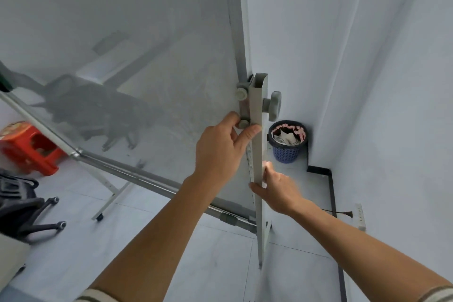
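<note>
A whiteboard [137, 61] on a wheeled stand fills the upper left, tilted, with its right edge fixed to a grey upright post [257, 144]. My left hand [220, 152] pinches the lower small grey knob [244, 123] on the post's bracket between thumb and fingers. A second small knob [242, 93] sits above it, and a larger knob [274, 105] sticks out on the post's right side. My right hand [278, 190] grips the post lower down, fingers wrapped behind it.
A blue waste basket [286, 152] with paper stands in the corner right of the post. A red plastic stool [29, 152] and a black office chair base [27, 211] are at the left. White walls close in on the right; a power strip [360, 218] lies by the wall.
</note>
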Demonstrator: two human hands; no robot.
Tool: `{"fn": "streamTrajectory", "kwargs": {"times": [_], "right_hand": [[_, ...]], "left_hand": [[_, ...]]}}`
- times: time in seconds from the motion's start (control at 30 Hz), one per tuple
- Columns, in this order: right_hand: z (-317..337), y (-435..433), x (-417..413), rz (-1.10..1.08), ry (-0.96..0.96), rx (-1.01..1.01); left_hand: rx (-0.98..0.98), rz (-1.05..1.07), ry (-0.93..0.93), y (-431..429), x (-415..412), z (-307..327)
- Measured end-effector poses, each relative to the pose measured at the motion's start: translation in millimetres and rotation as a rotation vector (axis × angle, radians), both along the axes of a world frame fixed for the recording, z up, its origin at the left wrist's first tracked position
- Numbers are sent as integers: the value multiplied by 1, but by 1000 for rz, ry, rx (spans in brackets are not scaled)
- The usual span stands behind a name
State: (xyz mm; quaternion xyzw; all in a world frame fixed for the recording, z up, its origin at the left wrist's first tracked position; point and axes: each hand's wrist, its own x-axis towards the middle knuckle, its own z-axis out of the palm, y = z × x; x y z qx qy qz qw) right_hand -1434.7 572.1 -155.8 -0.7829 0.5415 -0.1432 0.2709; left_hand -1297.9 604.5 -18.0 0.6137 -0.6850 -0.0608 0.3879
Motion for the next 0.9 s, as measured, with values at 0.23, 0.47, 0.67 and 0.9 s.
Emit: {"fn": "streamTrajectory", "kwargs": {"times": [0.23, 0.47, 0.67, 0.9], "right_hand": [[-4, 109, -2, -133, -5, 16], [-2, 252, 17, -366, -37, 44], [6, 360, 19, -413, -19, 48], [4, 468, 5, -417, -24, 35]], "left_hand": [[-41, -124, -15, 93, 3, -2], [-80, -257, -93, 208, 14, -3], [-63, -339, -61, 304, 11, -4], [-87, -338, -60, 412, 1, -8]]}}
